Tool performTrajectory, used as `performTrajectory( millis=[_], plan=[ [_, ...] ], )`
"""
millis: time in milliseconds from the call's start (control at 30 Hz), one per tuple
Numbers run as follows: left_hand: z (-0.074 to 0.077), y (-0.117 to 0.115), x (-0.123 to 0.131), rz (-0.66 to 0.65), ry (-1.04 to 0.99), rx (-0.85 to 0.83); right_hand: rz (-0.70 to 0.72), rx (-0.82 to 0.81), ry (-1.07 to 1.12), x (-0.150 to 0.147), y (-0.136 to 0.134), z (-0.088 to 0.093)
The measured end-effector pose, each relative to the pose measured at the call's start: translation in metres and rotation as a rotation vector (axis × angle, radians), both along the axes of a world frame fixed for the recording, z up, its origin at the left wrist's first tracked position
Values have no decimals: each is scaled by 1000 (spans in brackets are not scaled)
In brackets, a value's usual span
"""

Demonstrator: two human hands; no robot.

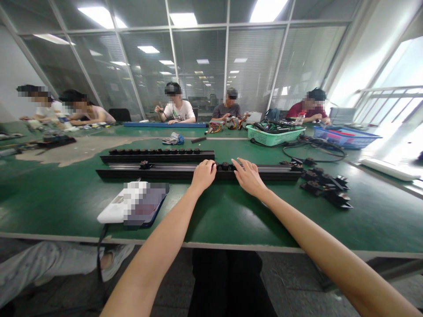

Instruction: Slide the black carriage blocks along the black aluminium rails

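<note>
**A:** ok, what are the hands actually on here?

**B:** same thing, both of them lol. It's a long black aluminium rail (158, 172) lying flat across the green worktop (59, 202), with small dark blocks fitted along it. The left hand (203, 175) is on top of the rail, fingers (200, 165) curled over it, but I can't tell if that's a real grip or just resting. The right hand (249, 178) is just beside it, fingers (243, 166) spread wide, with the tips touching the rail.

**A:** anything right next to it?

**B:** yep, a second black rail (158, 157) runs parallel just behind, with a row of knobbed black blocks on top. Loose black brackets (325, 187) are piled past the front rail's right end. Front left there's a white device (114, 215) on a dark blue case (155, 211), too blurred to make out, with a black cable (99, 259) dropping off the edge.

**A:** and further back?

**B:** a green plastic basket (275, 136) stuffed with wiring, a blue plastic basket (345, 137) beside it, and a loop of black cable (313, 152). Other people (176, 105) are sitting along the far side and the left end, with their hands on their own stuff.
</note>
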State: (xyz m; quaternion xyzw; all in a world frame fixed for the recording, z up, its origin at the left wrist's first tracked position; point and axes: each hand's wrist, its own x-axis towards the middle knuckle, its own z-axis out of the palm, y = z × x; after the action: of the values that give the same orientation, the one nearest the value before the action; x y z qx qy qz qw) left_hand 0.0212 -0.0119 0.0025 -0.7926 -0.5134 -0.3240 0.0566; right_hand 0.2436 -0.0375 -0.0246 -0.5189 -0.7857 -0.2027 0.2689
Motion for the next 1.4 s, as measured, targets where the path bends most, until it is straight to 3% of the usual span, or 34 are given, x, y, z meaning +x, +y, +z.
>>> performTrajectory(
  millis=[500,1000,1400],
  plan=[
    [-2,2,-1,-74,-6,-16,-23,19,-36,10,15,-14],
    [-1,0,-1,-74,1,-16,-4,-1,131,17,20,-12],
    [0,-1,-1,-69,20,-24,-38,-11,119,19,20,-11]
  ],
)
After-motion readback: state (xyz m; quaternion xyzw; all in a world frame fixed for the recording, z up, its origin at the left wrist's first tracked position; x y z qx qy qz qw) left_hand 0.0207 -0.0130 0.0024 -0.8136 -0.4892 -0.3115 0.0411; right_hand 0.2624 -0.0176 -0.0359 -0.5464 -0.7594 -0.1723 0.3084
